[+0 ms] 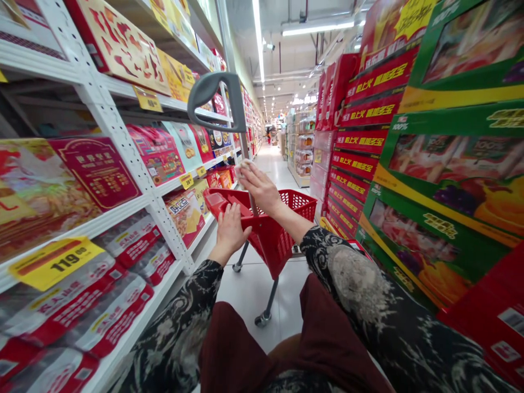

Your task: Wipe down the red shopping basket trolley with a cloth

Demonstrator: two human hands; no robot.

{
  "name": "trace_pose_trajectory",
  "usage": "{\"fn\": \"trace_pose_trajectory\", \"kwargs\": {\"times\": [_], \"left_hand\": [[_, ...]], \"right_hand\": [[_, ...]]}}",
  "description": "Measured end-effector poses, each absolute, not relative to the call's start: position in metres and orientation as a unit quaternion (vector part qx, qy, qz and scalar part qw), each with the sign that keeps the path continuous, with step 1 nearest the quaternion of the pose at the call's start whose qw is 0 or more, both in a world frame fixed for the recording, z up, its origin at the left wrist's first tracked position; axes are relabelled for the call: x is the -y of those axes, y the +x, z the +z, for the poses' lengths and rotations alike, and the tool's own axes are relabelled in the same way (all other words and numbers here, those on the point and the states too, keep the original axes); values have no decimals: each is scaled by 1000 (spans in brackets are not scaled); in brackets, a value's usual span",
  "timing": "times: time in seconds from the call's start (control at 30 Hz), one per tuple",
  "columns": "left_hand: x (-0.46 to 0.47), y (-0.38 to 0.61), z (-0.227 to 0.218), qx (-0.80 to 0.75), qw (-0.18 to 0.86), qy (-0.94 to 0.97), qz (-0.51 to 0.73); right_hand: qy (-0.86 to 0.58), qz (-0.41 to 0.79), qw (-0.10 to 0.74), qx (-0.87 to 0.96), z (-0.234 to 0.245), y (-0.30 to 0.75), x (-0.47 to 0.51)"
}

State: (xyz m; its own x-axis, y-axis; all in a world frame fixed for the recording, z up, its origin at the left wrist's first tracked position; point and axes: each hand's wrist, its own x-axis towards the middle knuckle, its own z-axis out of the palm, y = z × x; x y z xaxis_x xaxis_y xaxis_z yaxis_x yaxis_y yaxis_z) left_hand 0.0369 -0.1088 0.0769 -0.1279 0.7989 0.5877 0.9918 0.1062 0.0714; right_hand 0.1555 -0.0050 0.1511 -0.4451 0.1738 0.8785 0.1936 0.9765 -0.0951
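A red plastic shopping cart (270, 240) on grey metal legs stands in front of my knees. From it rises a metal pole (244, 144) with a grey loop handle (235, 103) at the upper part. My right hand (264, 188) presses a crumpled whitish cloth (242, 168) against the pole, just above the basket. The cloth is mostly covered by the fingers, so its kind is unclear. My left hand (232, 232) grips the cart's near left rim, fingers bent over the edge and thumb apart.
White shelves (164, 218) with boxed goods and yellow price tags run along the left. Stacked red cartons (360, 164) and green juice boxes (450, 169) line the right. A tiled aisle (272, 158) leads away between them. One caster (262, 318) sits near my feet.
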Motion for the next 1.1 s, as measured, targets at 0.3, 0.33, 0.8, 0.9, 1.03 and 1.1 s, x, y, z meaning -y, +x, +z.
{"fn": "trace_pose_trajectory", "kwargs": {"times": [0.3, 0.33, 0.8, 0.9, 1.03, 1.1], "left_hand": [[108, 26, 65, 685, 201, -647, -266], [108, 26, 65, 685, 198, -647, -270], [111, 37, 71, 683, 172, -636, -315], [111, 36, 70, 680, 184, -636, -314], [110, 36, 69, 676, 192, -644, -303], [110, 36, 68, 676, 194, -646, -298]], "right_hand": [[-124, 8, 471, 873, 38, 172, 19], [-130, 18, 477, 869, 40, 171, 21], [-170, -49, 515, 839, 124, 147, 8], [-166, -49, 491, 854, 88, 157, 14], [-164, -43, 471, 866, 57, 167, 22], [-166, -49, 469, 866, 57, 166, 23]]}}
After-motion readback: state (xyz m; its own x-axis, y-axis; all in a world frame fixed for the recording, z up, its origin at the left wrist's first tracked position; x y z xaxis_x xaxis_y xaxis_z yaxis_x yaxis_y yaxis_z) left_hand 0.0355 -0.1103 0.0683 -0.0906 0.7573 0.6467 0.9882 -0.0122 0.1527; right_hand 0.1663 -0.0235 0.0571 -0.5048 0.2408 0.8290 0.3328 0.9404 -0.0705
